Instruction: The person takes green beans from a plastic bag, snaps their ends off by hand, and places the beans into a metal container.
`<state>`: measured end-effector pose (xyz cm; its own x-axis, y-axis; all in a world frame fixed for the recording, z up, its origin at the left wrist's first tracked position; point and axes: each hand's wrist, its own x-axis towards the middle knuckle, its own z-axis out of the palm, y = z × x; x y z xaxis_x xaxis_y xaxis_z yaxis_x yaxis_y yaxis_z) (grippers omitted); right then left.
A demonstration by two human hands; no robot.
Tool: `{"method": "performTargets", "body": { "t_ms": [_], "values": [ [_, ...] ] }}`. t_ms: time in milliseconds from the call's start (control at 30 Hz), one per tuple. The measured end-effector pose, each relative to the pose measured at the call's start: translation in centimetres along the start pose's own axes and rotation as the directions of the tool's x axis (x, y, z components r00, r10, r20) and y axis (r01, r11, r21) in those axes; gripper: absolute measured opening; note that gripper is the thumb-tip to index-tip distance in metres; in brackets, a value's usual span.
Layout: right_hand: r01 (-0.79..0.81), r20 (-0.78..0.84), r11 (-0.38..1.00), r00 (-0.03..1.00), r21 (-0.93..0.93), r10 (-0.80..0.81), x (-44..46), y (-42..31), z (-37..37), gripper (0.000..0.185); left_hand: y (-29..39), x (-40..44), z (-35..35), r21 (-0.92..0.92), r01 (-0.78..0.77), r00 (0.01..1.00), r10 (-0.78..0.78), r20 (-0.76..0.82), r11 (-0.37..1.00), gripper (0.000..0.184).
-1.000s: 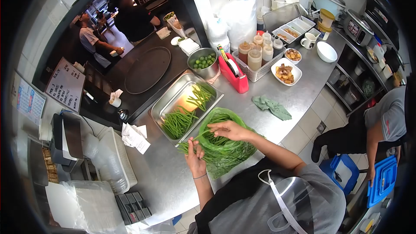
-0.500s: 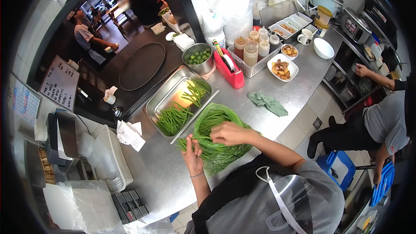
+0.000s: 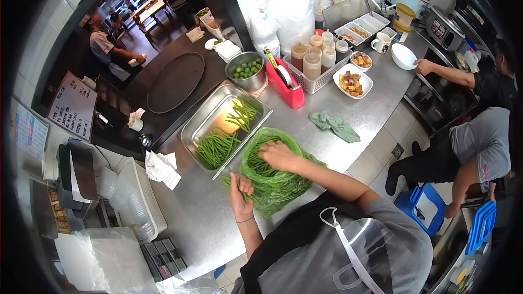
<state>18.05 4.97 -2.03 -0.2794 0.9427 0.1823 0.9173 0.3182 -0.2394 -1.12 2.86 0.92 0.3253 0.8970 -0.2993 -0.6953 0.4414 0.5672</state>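
Note:
My left hand (image 3: 241, 197) is closed around a few green beans (image 3: 226, 183), whose ends stick out to its left. My right hand (image 3: 279, 156) reaches into a green plastic bag (image 3: 283, 198) full of green beans (image 3: 256, 163); its fingers are bent together against the beans, with the tips partly hidden. Behind the bag sits a steel tray (image 3: 194, 121) holding two groups of cut beans, a larger pile (image 3: 214, 148) at the near left and a smaller one (image 3: 242, 114) at the far right.
A green cloth (image 3: 334, 126) lies right of the bag. Beyond stand a red tape dispenser (image 3: 286, 87), a steel bowl of limes (image 3: 231, 77), sauce bottles (image 3: 312, 66) and a bowl of food (image 3: 353, 83). Paper slips (image 3: 162, 170) lie left. Co-workers at right; one touches a white bowl (image 3: 403, 56).
My right hand has moved from beside my left hand into the bag among the beans. My left hand has lowered slightly. A co-worker at right now reaches to the white bowl.

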Motion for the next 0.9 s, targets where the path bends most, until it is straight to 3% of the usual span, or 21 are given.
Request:
{"method": "performTargets", "body": {
  "t_ms": [67, 167, 267, 400, 467, 500, 600, 700, 733, 800, 833, 900],
  "values": [
    [0.088, 0.020, 0.991, 0.996, 0.104, -0.090, 0.3, -0.8, 1.3, 0.016, -0.7, 0.1, 0.3, 0.076, 0.001, 1.000, 0.001, -0.027, 0.997, 0.015],
    [0.129, 0.098, 0.991, 0.986, 0.046, -0.133, 0.5, -1.0, 2.1, 0.021, -0.6, -0.7, 1.7, 0.222, -0.097, 0.994, 0.106, -0.028, 0.970, 0.008],
    [0.135, 0.034, 0.987, 0.990, 0.086, -0.138, 0.5, -0.5, 1.6, 0.017, -0.3, -0.8, 1.1, 0.302, -0.117, 0.993, 0.115, 0.022, 0.946, 0.008],
    [0.108, 0.011, 0.972, 0.994, 0.207, -0.113, -0.1, -1.3, -3.4, 0.009, -0.6, -0.8, 1.7, 0.447, -0.131, 0.987, 0.158, -0.024, 0.885, 0.012],
    [0.197, -0.238, 0.890, 0.966, 0.410, -0.105, -0.5, -1.9, -5.1, 0.007, -1.2, -0.5, 1.9, 0.600, -0.177, 0.974, 0.225, -0.005, 0.780, 0.012],
    [0.196, -0.237, 0.890, 0.966, 0.411, -0.103, -0.7, -2.4, -6.1, 0.007, -1.8, 0.0, 1.3, 0.600, -0.176, 0.975, 0.224, -0.005, 0.780, 0.012],
    [0.235, -0.297, 0.789, 0.952, 0.567, -0.071, -1.4, -3.4, -8.7, 0.007, -3.3, 1.1, 0.1, 0.782, -0.352, 0.908, 0.390, 0.153, 0.514, 0.010],
    [0.283, -0.325, 0.742, 0.941, 0.608, -0.093, -2.0, -3.2, -9.4, 0.013, -3.3, 0.7, 1.5, 0.793, -0.425, 0.862, 0.462, 0.208, 0.436, 0.010],
    [0.252, -0.329, 0.818, 0.941, 0.517, -0.082, -2.3, -3.0, -9.5, 0.012, -2.9, 0.6, 2.1, 0.792, -0.428, 0.862, 0.462, 0.211, 0.436, 0.010],
    [0.217, -0.335, 0.882, 0.939, 0.419, -0.072, -2.6, -2.6, -9.2, 0.012, -2.2, 0.4, 3.0, 0.860, -0.507, 0.727, 0.566, 0.389, 0.061, 0.012],
    [0.171, -0.290, 0.930, 0.954, 0.326, -0.074, -2.7, -2.2, -8.7, 0.011, -2.0, 0.3, 3.0, 0.859, -0.508, 0.727, 0.565, 0.390, 0.061, 0.012],
    [0.130, -0.244, 0.965, 0.967, 0.228, -0.073, -2.8, -1.9, -8.6, 0.012, -1.6, 0.1, 3.1, 0.862, -0.487, 0.708, 0.514, 0.484, -0.140, 0.015]
  ]
}}
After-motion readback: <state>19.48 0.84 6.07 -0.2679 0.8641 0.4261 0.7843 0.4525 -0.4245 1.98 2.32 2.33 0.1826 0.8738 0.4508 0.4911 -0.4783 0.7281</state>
